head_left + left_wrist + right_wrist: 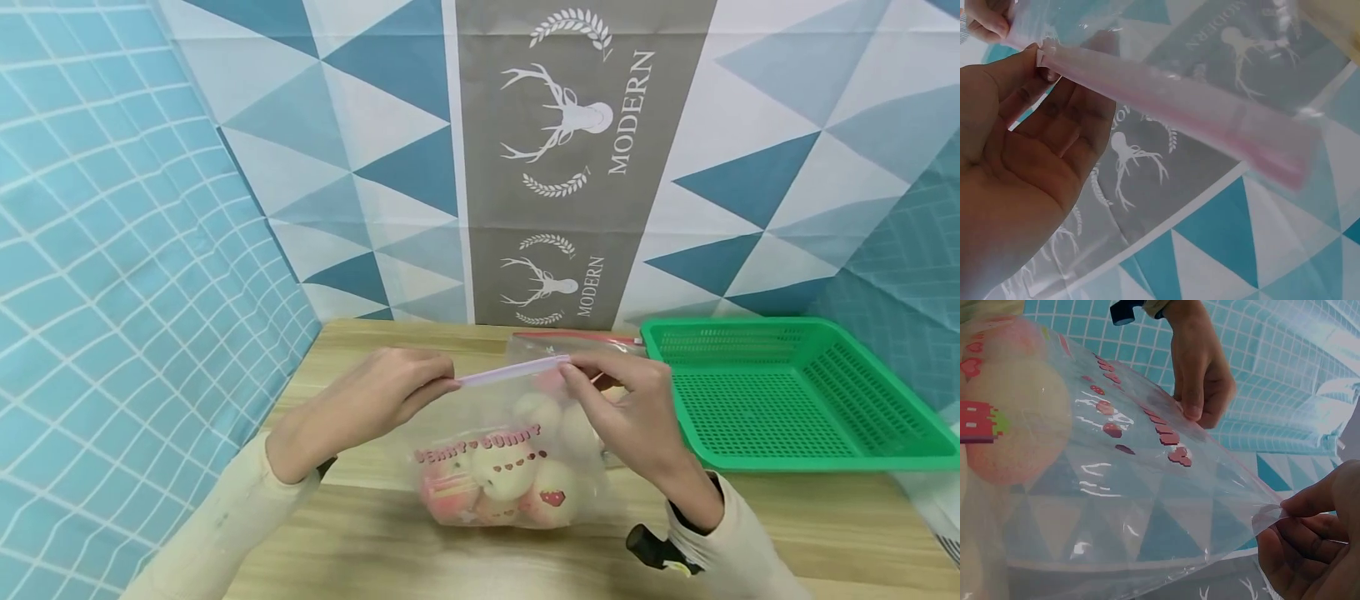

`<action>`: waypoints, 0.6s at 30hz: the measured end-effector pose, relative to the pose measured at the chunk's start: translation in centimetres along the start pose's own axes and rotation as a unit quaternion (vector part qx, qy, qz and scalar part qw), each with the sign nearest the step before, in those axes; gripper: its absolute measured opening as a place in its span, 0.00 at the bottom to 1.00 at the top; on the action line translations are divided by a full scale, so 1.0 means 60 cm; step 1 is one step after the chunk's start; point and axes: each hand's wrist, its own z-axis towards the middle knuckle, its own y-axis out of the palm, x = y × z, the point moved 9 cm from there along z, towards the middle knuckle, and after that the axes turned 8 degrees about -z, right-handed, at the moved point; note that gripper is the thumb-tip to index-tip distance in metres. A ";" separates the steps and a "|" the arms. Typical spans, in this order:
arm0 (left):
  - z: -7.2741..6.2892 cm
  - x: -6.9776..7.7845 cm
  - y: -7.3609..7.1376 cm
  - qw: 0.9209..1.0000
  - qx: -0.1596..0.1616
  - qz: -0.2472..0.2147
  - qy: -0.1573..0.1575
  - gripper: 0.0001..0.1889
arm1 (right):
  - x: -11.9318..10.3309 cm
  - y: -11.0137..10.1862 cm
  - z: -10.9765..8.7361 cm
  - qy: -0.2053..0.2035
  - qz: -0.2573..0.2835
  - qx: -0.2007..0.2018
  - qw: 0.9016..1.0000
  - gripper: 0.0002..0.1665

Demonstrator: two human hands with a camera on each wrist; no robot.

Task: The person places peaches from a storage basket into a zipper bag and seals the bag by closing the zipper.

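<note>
A translucent zip bag (480, 417) with red printed lettering and strawberry pictures sits on the wooden table, several pale pink-and-cream peaches (502, 471) inside. Its pinkish-lilac zip strip (513, 370) is stretched between the two hands. My left hand (382, 387) pinches the strip on the left, thumb and fingertips close together. At the strip's right end, my right hand (630, 408) pinches the corner between thumb and forefinger. The right wrist view shows the bag's clear plastic drawn to a point at the right fingertips (1285, 509).
Behind the right hand lies a second clear bag with a red zip (585, 337), mostly hidden. A green plastic basket (787, 462) stands to the right on the wooden table (360, 533). Patterned cloth (390, 167) hangs at the back, blue checked cloth (127, 250) at the left.
</note>
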 end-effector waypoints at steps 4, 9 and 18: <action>-0.006 -0.011 0.001 1.000 0.001 -0.005 0.002 0.13 | 0.013 -0.009 -0.008 0.015 -0.004 0.002 1.000 0.10; -0.018 -0.028 0.001 1.000 0.003 -0.016 -0.003 0.12 | 0.024 -0.023 -0.019 0.021 -0.013 0.010 1.000 0.10; -0.045 -0.071 -0.011 0.999 0.021 -0.019 -0.041 0.11 | 0.064 -0.050 -0.042 0.058 -0.042 0.017 0.997 0.10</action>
